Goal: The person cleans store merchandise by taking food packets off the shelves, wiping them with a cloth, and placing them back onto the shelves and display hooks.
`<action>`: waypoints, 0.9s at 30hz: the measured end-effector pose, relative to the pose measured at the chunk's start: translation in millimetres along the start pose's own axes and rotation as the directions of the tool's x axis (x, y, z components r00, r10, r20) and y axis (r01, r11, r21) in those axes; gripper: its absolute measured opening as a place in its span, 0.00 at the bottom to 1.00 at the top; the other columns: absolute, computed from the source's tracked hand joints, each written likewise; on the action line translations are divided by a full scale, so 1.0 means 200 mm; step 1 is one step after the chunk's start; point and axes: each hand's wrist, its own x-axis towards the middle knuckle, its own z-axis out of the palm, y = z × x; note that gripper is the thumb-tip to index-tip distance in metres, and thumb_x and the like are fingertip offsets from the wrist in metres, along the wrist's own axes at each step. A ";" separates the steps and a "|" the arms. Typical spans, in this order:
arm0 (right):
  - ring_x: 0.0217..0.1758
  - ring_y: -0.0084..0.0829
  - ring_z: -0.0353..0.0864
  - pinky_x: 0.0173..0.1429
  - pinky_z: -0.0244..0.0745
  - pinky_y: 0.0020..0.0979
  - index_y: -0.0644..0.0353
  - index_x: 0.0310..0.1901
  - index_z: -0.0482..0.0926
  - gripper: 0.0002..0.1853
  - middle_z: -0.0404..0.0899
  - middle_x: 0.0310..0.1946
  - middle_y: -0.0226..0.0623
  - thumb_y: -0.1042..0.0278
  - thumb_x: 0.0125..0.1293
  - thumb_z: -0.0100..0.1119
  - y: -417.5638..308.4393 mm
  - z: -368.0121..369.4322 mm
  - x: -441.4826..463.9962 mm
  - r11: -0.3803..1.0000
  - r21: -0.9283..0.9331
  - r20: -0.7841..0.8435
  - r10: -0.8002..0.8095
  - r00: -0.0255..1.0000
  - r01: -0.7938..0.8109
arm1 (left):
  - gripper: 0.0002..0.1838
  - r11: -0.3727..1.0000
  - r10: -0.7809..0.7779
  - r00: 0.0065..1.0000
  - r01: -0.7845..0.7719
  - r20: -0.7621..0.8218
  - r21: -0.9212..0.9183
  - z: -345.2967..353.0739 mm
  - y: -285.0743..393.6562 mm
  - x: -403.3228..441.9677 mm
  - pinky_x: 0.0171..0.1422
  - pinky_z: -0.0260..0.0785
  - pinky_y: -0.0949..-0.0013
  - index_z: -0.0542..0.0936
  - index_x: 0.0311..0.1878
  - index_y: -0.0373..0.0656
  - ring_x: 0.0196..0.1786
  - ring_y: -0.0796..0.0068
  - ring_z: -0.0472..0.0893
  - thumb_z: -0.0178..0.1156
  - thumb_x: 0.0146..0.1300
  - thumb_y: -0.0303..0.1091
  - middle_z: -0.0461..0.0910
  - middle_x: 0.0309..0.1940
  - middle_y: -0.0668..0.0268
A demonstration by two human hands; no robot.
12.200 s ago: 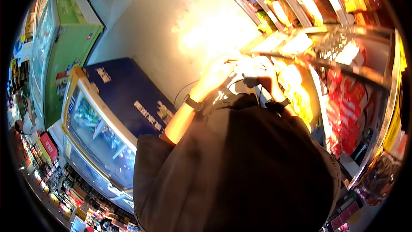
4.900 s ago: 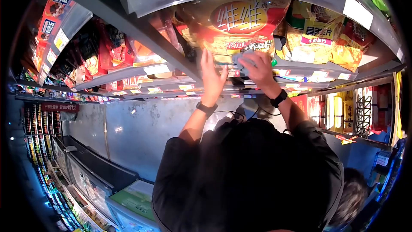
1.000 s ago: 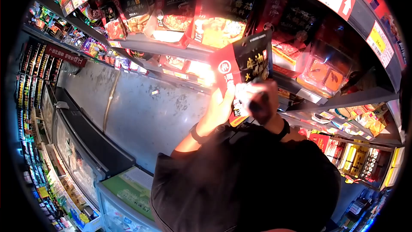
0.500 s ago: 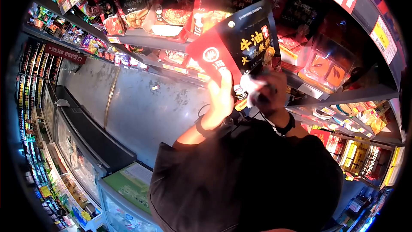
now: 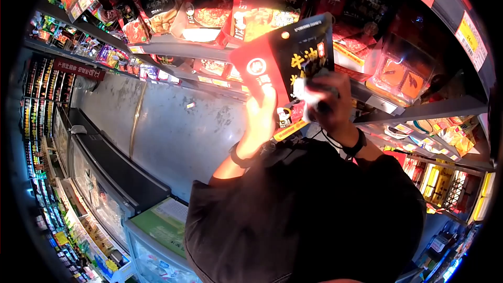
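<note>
A red and black food pouch is held tilted in front of the shelf. My left hand grips its left edge, with the thumb on the red part. My right hand is closed on a pale cloth against the black front of the pouch; motion blurs its fingers. Just behind the pouch, similar pouches stand in a row on the shelf. A clear plastic tray pack sits on the shelf to the right.
A grey shelf edge runs across above my hands, with price tags on the upper rail. Chest freezers line the lower left, beside the grey floor. Lower shelves with packets are at the right.
Since a second ago the pouch has moved up and left and tilted further. My right hand and the cloth have shifted over its front, while my left hand has moved slightly left.
</note>
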 end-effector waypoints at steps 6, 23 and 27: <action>0.46 0.42 0.73 0.48 0.70 0.37 0.55 0.41 0.80 0.18 0.76 0.43 0.36 0.76 0.43 0.63 -0.03 0.01 0.05 0.997 0.008 -0.013 0.077 0.997 -0.077 | 0.14 0.992 -0.127 0.990 0.128 0.060 -0.019 -0.04 -0.06 0.00 0.43 0.66 0.72 0.73 0.46 0.35 0.37 0.79 0.73 0.50 0.71 0.39 0.74 0.35 0.69; 0.46 0.37 0.72 0.47 0.69 0.36 0.56 0.42 0.81 0.16 0.76 0.42 0.31 0.73 0.47 0.66 -0.04 0.07 0.05 0.997 0.070 0.022 -0.021 1.000 0.019 | 0.20 0.978 -0.166 0.975 0.143 0.148 0.153 -0.04 -0.05 0.01 0.30 0.66 0.76 0.77 0.42 0.35 0.27 0.82 0.74 0.46 0.72 0.44 0.79 0.30 0.67; 0.35 0.33 0.74 0.43 0.68 0.35 0.55 0.31 0.77 0.07 0.76 0.30 0.32 0.64 0.52 0.59 -0.07 0.09 -0.01 0.960 0.151 0.159 -0.260 0.952 0.237 | 0.14 0.975 -0.162 0.986 0.153 -0.044 -0.160 -0.10 -0.01 0.04 0.48 0.68 0.71 0.72 0.52 0.37 0.41 0.79 0.75 0.47 0.72 0.36 0.76 0.42 0.66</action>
